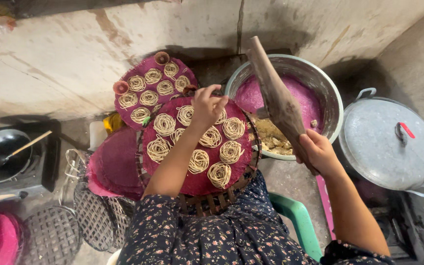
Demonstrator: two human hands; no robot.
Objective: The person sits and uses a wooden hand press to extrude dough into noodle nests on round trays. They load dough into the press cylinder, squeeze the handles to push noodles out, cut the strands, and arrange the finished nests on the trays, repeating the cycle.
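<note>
left hand (206, 104) is seen with fingers pinched on a noodle nest (185, 115) at the far edge of the round woven tray (222, 198), which is lined with a magenta cloth (197, 182) and held on the lap. right hand (318, 153) is clenched around a dark wooden press (277, 100), held tilted over the metal basin (315, 81) of pinkish lining and pale dough (272, 137). nine or so nests are counted on the tray; a second filled tray (149, 88) is noted behind it. arranging of pressed nests is judged to be the step in hand. a careful, light touch is judged necessary next, as the nests lie close together. a lidded pot (388, 142) is noted to the right.
</note>
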